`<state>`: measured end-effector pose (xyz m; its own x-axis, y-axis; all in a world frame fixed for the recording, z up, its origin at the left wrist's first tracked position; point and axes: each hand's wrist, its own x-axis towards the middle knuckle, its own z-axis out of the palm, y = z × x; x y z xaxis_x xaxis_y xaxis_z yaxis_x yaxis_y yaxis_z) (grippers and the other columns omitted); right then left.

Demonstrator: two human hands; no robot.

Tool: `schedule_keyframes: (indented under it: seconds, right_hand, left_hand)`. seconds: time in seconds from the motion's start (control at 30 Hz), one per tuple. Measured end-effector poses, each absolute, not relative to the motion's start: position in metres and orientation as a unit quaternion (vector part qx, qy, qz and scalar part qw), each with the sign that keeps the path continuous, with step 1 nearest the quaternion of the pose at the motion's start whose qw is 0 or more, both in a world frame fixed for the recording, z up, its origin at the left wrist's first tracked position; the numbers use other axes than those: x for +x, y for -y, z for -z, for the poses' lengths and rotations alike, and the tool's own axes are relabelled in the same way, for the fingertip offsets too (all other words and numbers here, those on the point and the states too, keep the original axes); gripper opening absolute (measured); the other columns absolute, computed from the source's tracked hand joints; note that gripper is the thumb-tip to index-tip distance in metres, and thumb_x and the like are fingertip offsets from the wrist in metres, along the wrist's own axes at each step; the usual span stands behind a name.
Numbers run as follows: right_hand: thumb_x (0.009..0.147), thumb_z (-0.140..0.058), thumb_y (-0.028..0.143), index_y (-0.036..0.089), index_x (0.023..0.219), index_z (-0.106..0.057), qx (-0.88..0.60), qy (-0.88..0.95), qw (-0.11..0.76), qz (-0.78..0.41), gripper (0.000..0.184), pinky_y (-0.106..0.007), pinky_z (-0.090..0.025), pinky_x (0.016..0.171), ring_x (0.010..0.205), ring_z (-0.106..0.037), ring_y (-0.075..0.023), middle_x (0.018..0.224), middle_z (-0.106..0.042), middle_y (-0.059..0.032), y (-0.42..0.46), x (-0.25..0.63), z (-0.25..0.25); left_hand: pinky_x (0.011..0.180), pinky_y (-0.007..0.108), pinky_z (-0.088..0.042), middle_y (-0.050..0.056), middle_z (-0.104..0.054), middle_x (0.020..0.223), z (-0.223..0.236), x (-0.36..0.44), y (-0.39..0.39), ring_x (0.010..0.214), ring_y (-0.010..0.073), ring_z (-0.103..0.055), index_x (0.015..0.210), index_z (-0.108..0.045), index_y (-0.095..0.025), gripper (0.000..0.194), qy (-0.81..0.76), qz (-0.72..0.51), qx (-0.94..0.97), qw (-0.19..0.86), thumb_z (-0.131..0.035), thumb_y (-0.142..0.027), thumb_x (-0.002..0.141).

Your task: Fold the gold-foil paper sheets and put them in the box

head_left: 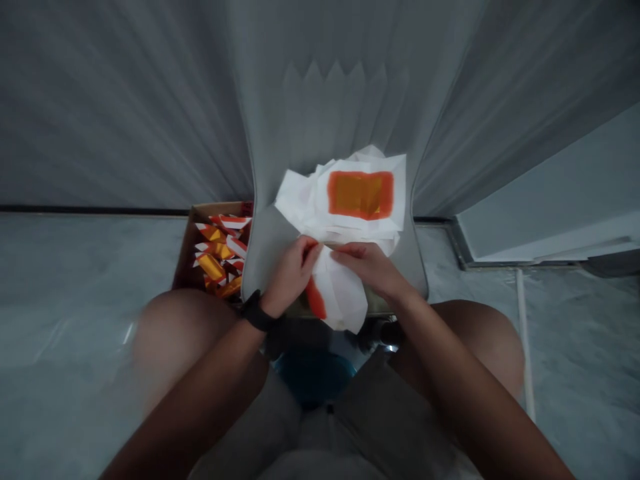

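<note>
Between my two hands hangs a white paper sheet (343,293) with an orange-red patch along its left side. My left hand (296,265), with a dark band at its wrist, pinches the sheet's top left corner. At the top right edge my right hand (367,263) pinches the same sheet, fingertips close to the left ones. Just beyond them, a loose stack of similar paper sheets (305,197) lies on the grey chair seat. The top sheet carries an orange-red rectangle with a gold middle (361,195).
A cardboard box (183,257) of folded red, white and gold paper pieces (213,267) stands on the floor left of the chair (263,260). Grey curtains hang behind the chair. A pale panel (560,193) stands at the right. My knees flank the seat.
</note>
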<state>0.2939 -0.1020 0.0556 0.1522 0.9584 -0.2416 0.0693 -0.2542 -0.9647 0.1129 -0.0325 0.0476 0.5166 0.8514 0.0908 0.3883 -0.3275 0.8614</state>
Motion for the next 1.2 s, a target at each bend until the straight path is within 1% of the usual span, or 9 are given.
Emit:
schedule_keyframes:
  seconds: [0.2, 0.33, 0.4, 0.5, 0.67, 0.77, 0.93, 1.07, 1.2]
  right_hand:
    - [0.079, -0.079, 0.042, 0.022, 0.087, -0.08, -0.613, 0.37, 0.464, -0.522, 0.022, -0.033, -0.053, 0.073, 0.082, -0.067, -0.0193, 0.093, -0.078, -0.0046, 0.104, 0.294, -0.063]
    - [0.081, -0.077, 0.041, 0.02, 0.09, -0.08, -0.587, 0.374, 0.459, -0.552, 0.023, -0.035, -0.054, 0.079, 0.086, -0.068, -0.02, 0.096, -0.079, -0.0059, 0.102, 0.294, -0.06]
    - [0.081, -0.077, 0.041, 0.021, 0.091, -0.081, -0.59, 0.393, 0.458, -0.537, 0.023, -0.035, -0.054, 0.081, 0.089, -0.069, -0.02, 0.098, -0.079, -0.0056, 0.099, 0.293, -0.056]
    - [0.079, -0.078, 0.043, 0.023, 0.092, -0.081, -0.593, 0.411, 0.454, -0.523, 0.025, -0.036, -0.054, 0.081, 0.089, -0.068, -0.0204, 0.099, -0.079, -0.0051, 0.095, 0.288, -0.051]
    - [0.085, -0.071, 0.05, 0.022, 0.089, -0.08, -0.593, 0.46, 0.42, -0.51, 0.029, -0.032, -0.051, 0.073, 0.083, -0.067, -0.0202, 0.091, -0.078, -0.0036, 0.089, 0.277, -0.052]
    - [0.089, -0.064, 0.053, 0.021, 0.089, -0.078, -0.629, 0.482, 0.424, -0.438, 0.035, -0.032, -0.051, 0.073, 0.087, -0.067, -0.0222, 0.093, -0.078, -0.0048, 0.094, 0.275, -0.046]
    - [0.093, -0.057, 0.056, 0.019, 0.11, -0.072, -0.689, 0.39, 0.535, -0.295, 0.043, -0.039, -0.055, 0.086, 0.097, -0.071, -0.0255, 0.106, -0.077, -0.0114, 0.138, 0.271, -0.013]
    - [0.096, -0.056, 0.052, 0.019, 0.114, -0.073, -0.716, 0.472, 0.475, -0.198, 0.041, -0.047, -0.052, 0.094, 0.104, -0.069, -0.0302, 0.114, -0.075, -0.0163, 0.175, 0.257, 0.012]
    - [0.1, -0.052, 0.047, 0.019, 0.115, -0.074, -0.721, 0.55, 0.411, -0.092, 0.038, -0.048, -0.047, 0.097, 0.106, -0.065, -0.0308, 0.111, -0.075, -0.0151, 0.179, 0.236, 0.02]
  left_hand:
    - [0.07, 0.031, -0.042, 0.003, -0.066, 0.085, -0.045, 0.12, 0.036, 0.076, 0.019, -0.06, 0.103, -0.059, -0.021, 0.024, -0.444, -0.257, 0.784, 0.35, -0.048, -0.042, 0.104]
    - [0.079, 0.032, -0.046, 0.007, -0.072, 0.101, -0.043, 0.119, 0.037, 0.089, 0.0217, -0.066, 0.118, -0.062, -0.02, 0.028, -0.439, -0.267, 0.78, 0.356, -0.049, -0.04, 0.104]
    - [0.084, 0.033, -0.047, 0.008, -0.074, 0.107, -0.043, 0.115, 0.036, 0.095, 0.0226, -0.066, 0.114, -0.067, -0.019, 0.029, -0.422, -0.271, 0.784, 0.366, -0.049, -0.04, 0.104]
    - [0.079, 0.03, -0.047, 0.006, -0.074, 0.096, -0.043, 0.106, 0.034, 0.087, 0.0205, -0.065, 0.099, -0.07, -0.019, 0.03, -0.413, -0.282, 0.773, 0.39, -0.052, -0.042, 0.102]
    - [0.07, 0.027, -0.044, 0.002, -0.071, 0.084, -0.037, 0.085, 0.034, 0.076, 0.0171, -0.06, 0.091, -0.069, -0.019, 0.033, -0.437, -0.314, 0.745, 0.393, -0.054, -0.046, 0.099]
    - [0.068, 0.028, -0.042, 0.003, -0.07, 0.08, -0.027, 0.069, 0.035, 0.073, 0.0176, -0.06, 0.092, -0.069, -0.018, 0.035, -0.512, -0.323, 0.725, 0.328, -0.05, -0.047, 0.1]
    - [0.069, 0.03, -0.039, 0.007, -0.072, 0.082, -0.011, 0.04, 0.038, 0.076, 0.0216, -0.064, 0.094, -0.07, -0.019, 0.034, -0.613, -0.298, 0.696, 0.226, -0.048, -0.044, 0.1]
    - [0.067, 0.031, -0.036, 0.009, -0.073, 0.082, -0.006, 0.026, 0.044, 0.076, 0.0239, -0.065, 0.098, -0.071, -0.02, 0.031, -0.652, -0.267, 0.692, 0.154, -0.048, -0.041, 0.1]
    - [0.065, 0.031, -0.034, 0.009, -0.074, 0.084, -0.007, 0.024, 0.046, 0.078, 0.0256, -0.066, 0.098, -0.072, -0.022, 0.028, -0.67, -0.241, 0.694, 0.11, -0.05, -0.039, 0.098]
